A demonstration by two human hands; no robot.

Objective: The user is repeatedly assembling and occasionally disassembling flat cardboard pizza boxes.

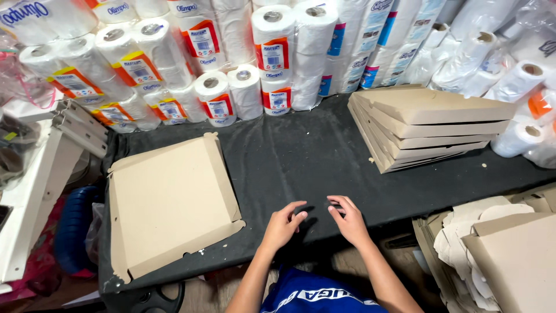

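Cardboard flat (172,204) lies unfolded left of both empty hands, left hand (283,225) and right hand (349,220), fingers loosely curled, seemingly resting on the black tabletop (301,156); folded boxes (425,124) are stacked aside.

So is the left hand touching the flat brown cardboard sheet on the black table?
Apart. The head view shows the left hand right of the flat brown cardboard sheet, with black table between them.

Stacked folded boxes (428,124); wrapped paper rolls (272,55)

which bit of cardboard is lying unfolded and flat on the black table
The single flat cardboard blank at the table's left, left of both hands. The others sit folded in a stack at the right.
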